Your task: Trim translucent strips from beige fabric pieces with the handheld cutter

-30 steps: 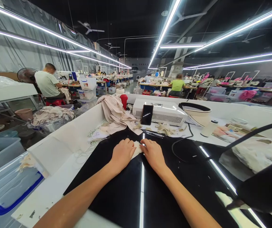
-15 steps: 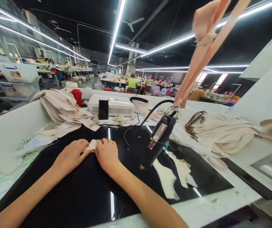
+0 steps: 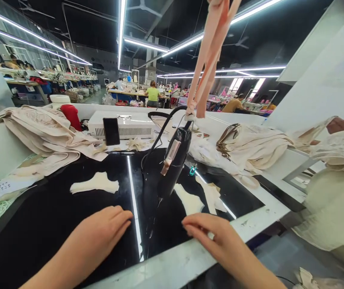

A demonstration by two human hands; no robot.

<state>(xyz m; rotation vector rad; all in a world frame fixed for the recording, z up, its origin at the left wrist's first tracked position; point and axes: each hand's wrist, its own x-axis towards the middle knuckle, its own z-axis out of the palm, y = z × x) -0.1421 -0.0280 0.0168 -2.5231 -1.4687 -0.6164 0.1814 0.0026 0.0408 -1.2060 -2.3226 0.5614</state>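
Note:
My left hand (image 3: 107, 226) hovers over the black tabletop (image 3: 54, 216), empty, fingers stretched forward and the thumb slightly apart. Just beyond it lies a cream, wing-shaped fabric piece (image 3: 95, 182), flat and untouched. At the front edge is my right hand (image 3: 212, 235), its fingers curved and the thumb apart, with nothing visible in it. Beyond its fingertips rests a cream fabric piece (image 3: 190, 198), beside some paler cut pieces (image 3: 211, 194). Between the hands and farther back, a black handheld tool (image 3: 175, 160) with a thin tip hangs from pink fabric strips (image 3: 205, 60).
A white box-shaped machine (image 3: 122, 124) stands at the back with a phone (image 3: 111, 131) leaning on it. Beige fabric heaps lie at left (image 3: 45, 128) and right (image 3: 253, 144). A small teal item (image 3: 193, 170) sits behind the tool. People work at distant tables.
Both hands have let go of the small cream piece and drawn back toward me, the right one also moving right. A wing-shaped piece now shows on the tabletop. The view has shifted rightward.

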